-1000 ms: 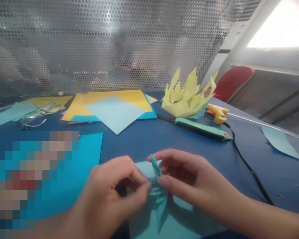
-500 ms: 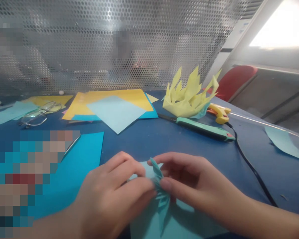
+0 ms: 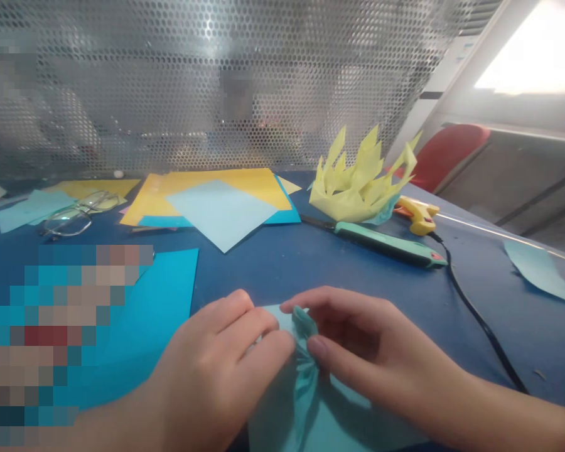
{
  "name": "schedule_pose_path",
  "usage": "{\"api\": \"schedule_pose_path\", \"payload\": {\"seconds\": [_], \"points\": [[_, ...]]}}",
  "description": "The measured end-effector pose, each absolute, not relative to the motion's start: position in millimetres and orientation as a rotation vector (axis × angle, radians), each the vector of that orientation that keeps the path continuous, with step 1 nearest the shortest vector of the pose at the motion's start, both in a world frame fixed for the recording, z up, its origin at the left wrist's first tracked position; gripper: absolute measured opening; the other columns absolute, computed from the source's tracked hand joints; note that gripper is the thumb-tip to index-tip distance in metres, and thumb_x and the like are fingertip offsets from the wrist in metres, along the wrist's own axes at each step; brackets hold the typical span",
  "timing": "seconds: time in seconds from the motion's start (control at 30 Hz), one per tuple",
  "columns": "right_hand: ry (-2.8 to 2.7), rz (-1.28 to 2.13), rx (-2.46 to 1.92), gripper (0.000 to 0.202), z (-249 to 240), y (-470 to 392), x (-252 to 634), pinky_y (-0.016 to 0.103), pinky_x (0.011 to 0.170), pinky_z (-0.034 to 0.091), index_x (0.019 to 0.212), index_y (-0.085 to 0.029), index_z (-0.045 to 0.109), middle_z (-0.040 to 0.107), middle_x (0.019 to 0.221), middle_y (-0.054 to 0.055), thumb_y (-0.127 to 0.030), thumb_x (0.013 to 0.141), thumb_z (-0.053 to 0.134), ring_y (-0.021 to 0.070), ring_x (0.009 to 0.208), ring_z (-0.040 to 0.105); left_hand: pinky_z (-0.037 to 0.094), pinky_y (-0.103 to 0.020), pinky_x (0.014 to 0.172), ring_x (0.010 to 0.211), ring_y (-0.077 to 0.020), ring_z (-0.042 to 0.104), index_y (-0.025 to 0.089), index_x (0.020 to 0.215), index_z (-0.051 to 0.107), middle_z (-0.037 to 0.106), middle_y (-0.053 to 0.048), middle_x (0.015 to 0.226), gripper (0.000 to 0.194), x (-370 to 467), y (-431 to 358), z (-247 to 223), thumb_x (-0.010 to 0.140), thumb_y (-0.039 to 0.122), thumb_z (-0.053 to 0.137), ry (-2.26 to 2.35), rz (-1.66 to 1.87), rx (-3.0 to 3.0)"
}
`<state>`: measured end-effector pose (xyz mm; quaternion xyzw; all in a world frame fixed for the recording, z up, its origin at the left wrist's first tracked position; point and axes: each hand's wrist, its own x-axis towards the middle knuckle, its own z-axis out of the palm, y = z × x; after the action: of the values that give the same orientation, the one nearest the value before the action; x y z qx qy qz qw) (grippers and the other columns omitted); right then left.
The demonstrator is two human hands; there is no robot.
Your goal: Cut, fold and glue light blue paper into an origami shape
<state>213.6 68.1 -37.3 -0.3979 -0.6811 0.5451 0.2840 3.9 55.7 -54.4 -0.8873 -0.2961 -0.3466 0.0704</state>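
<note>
A pleated piece of teal paper (image 3: 306, 383) stands gathered between my two hands, over a light blue sheet (image 3: 348, 420). My left hand (image 3: 235, 358) has its fingers curled in against the left side of the folds; its fingertips are hidden. From the right, my right hand (image 3: 358, 345) pinches the folds, thumb in front and index finger arched over the top. The lower end of the folded piece fans down toward me, and its upper tip leans beside my right index finger.
Beyond my hands lie a light blue square (image 3: 223, 213) on yellow sheets (image 3: 160, 188), a spiky yellow paper form (image 3: 339, 204), a green-handled cutter (image 3: 386, 243), a corded yellow glue gun (image 3: 419, 216) and glasses (image 3: 68, 223). A bright blue sheet (image 3: 169, 314) is at left, partly under a pixelated area.
The folded paper has turned and dipped slightly, its top tip now lower and broader. My left fingers have curled in closer. The whole view has shifted a little.
</note>
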Motion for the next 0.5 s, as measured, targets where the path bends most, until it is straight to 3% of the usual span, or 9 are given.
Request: {"api": "schedule_pose_path", "payload": {"seconds": [0.3,0.5], "points": [[-1.924,1.360,-1.034,0.025,-36,68,211,0.028,0.068,0.059,0.113,-0.018,0.063,0.074,0.086,0.006,-0.027,0.091,0.058,0.0183,0.078,0.071,0.054,-0.032,0.076,0.067,-0.0176,0.058,0.025,0.093,0.064,0.069,-0.003,0.082,0.031,3,53,-64,0.093,0.010,0.037,-1.015,-1.114,-2.788],[-1.914,1.302,-1.042,0.023,-36,68,211,0.025,0.066,0.059,0.110,-0.019,0.065,0.074,0.085,0.004,-0.023,0.088,0.058,0.0158,0.073,0.070,0.045,-0.036,0.078,0.072,-0.0178,0.051,0.023,0.084,0.060,0.059,0.001,0.075,0.023,1,55,-67,0.096,0.008,0.046,-1.178,-1.117,-2.849]]}}
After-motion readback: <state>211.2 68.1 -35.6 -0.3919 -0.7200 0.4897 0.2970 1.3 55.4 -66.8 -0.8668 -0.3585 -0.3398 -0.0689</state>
